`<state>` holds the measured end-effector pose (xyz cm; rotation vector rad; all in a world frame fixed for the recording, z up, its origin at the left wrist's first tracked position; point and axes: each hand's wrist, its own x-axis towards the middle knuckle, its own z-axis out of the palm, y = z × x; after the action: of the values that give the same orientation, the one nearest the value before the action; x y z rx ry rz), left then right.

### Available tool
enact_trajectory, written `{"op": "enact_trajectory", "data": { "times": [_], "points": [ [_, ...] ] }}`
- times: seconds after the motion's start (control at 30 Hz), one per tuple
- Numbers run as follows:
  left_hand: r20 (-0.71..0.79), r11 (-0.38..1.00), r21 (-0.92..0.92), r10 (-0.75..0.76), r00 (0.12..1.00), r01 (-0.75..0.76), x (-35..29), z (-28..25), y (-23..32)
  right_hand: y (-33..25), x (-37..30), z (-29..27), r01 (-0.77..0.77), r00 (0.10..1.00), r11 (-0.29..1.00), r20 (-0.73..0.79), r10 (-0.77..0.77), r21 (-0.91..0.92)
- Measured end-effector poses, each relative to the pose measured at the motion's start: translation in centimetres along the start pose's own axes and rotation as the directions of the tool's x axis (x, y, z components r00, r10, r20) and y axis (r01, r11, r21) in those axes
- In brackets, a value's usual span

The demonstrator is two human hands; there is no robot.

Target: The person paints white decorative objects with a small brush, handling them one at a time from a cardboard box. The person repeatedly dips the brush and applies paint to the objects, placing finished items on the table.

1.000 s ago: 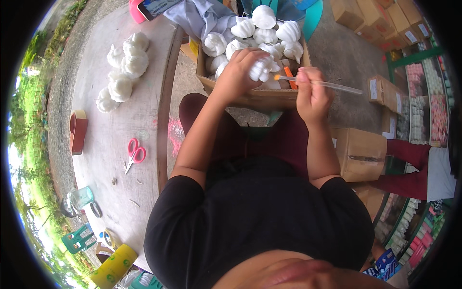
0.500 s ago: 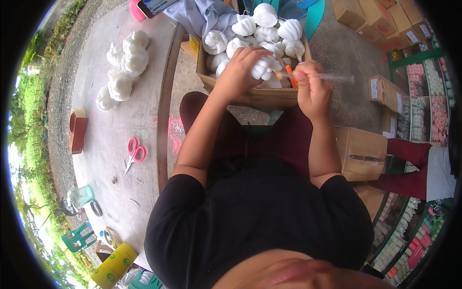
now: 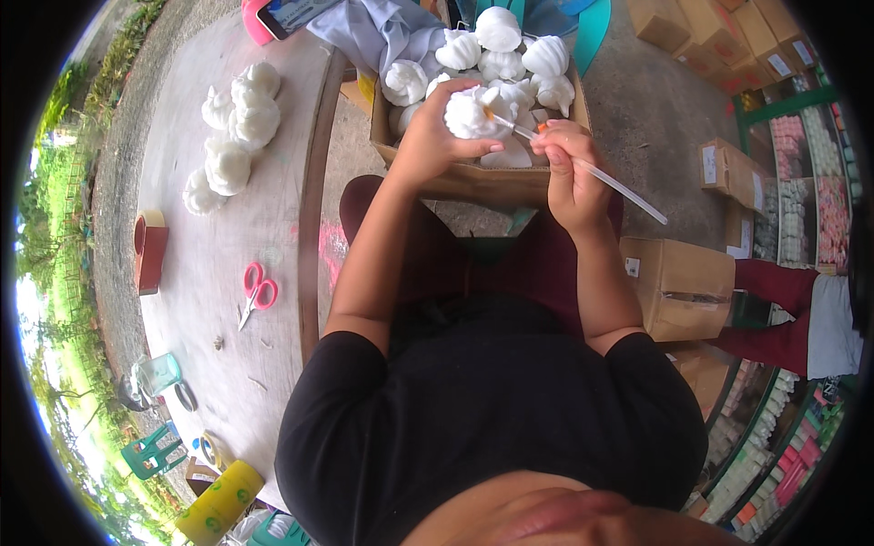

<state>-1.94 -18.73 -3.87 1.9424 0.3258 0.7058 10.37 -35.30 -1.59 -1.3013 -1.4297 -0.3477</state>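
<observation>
White and puffy, the ruffled ball (image 3: 471,114) sits in the left hand (image 3: 428,136), fingers cupped round its left side, right above the cardboard box (image 3: 473,182) that's packed with more white balls (image 3: 510,45). The right hand (image 3: 569,168) is closed around a thin clear stick (image 3: 592,171), pinched near its front end, with the orange-tipped point touching the ball's right face.

My guess is the ball is feather-light and squashy, the sort of thing that dents if you squeeze, so a loose cupped hold on the side away from the stick looks like the sensible way to take it. The stick looks stiff but slim, so holding it close to the tip gives better control.

Compared with a second ago, the stick's tip has moved in from beside the ball to right on it, and the right hand has shifted closer to the left.

Off on the round table (image 3: 273,218): another pile of balls (image 3: 232,127) and red scissors (image 3: 257,291).
</observation>
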Motion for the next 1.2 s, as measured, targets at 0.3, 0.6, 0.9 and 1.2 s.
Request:
{"op": "enact_trajectory", "data": {
  "times": [0.3, 0.6, 0.9, 1.2],
  "points": [
    [0.065, 0.996, -0.082, -0.028, 0.997, 0.033, -0.1, -0.4, 0.8, -0.4, 0.1, -0.2, -0.271, 0.951, 0.955, -0.117, 0.285, 0.124],
    [0.033, 1.000, 0.012, 0.016, 0.999, -0.017, 0.0, 0.0, 0.5, -0.3, -0.7, -0.4, -0.228, 0.950, 0.957, -0.173, 0.258, 0.177],
    [-0.006, 0.973, -0.199, -0.123, 0.992, 0.120, -0.3, -0.5, -0.3, 0.0, -0.4, -1.1, -0.288, 0.916, 0.940, -0.233, 0.326, 0.182],
    [-0.065, 0.944, -0.313, -0.130, 0.989, 0.104, -0.4, -0.6, -1.2, -0.7, -0.5, -1.1, -0.407, 0.866, 0.872, -0.190, 0.463, 0.271]
  ]
}}
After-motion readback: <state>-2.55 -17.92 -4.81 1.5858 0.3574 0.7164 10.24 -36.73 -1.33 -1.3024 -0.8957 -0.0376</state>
